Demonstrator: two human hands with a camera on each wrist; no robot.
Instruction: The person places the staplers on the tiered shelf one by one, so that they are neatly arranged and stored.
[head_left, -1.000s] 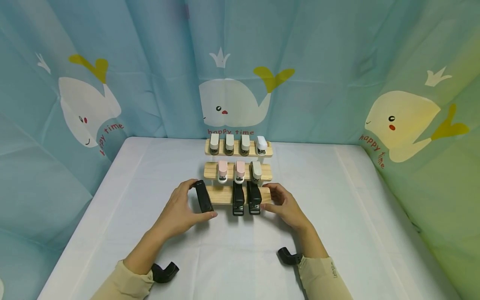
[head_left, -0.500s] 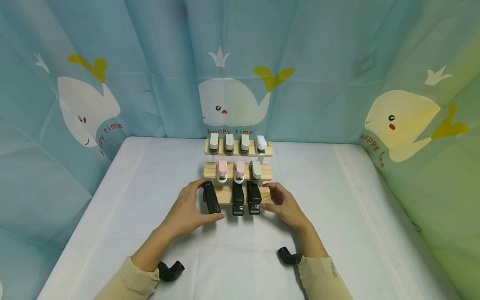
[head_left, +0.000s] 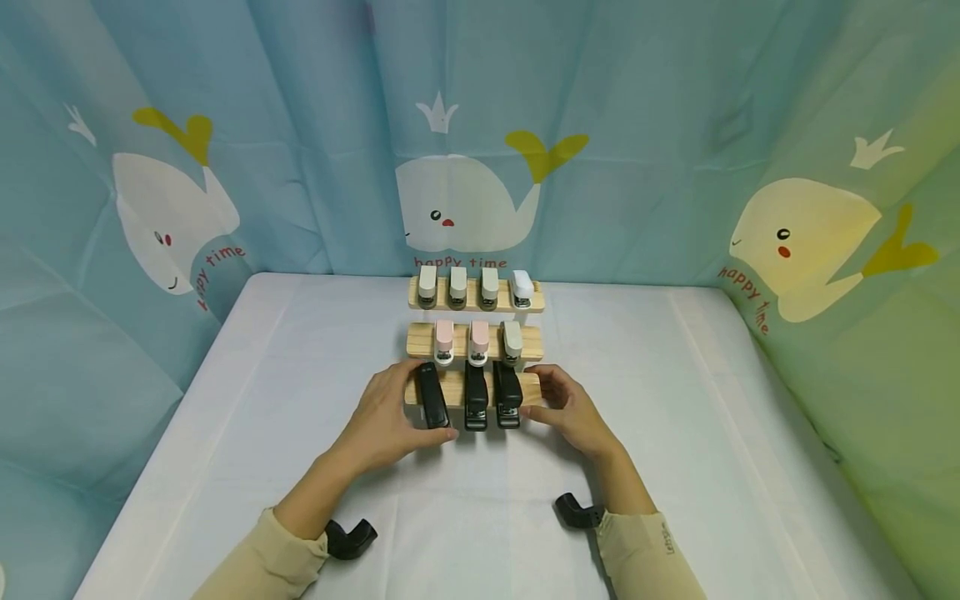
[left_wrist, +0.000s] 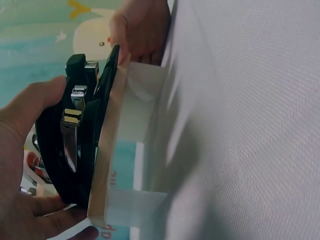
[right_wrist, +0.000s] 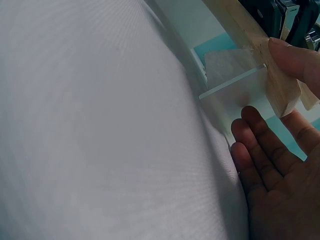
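My left hand (head_left: 386, 417) holds a black stapler (head_left: 432, 396) lengthwise between thumb and fingers, at the left end of the lowest wooden shelf (head_left: 456, 389). In the left wrist view the stapler (left_wrist: 50, 150) stands upright against the board (left_wrist: 107, 150); whether it bears fully on it is hard to tell. Two more black staplers, one in the middle (head_left: 476, 398) and one to its right (head_left: 508, 396), stand on that shelf. My right hand (head_left: 567, 414) grips the shelf's right end, its thumb (right_wrist: 290, 57) on the board and the other fingers below and behind.
The tiered rack's middle shelf (head_left: 424, 340) bears two pink staplers and a pale grey one (head_left: 513, 340). Several whitish staplers line the top shelf (head_left: 474, 296). Clear plastic supports (right_wrist: 235, 90) hold the boards above the white tablecloth (head_left: 637, 358). A whale-print curtain hangs behind.
My left hand has carried the black stapler rightward, from beside the lowest shelf's left end onto the area of the board. The right hand stays at the shelf's right end.
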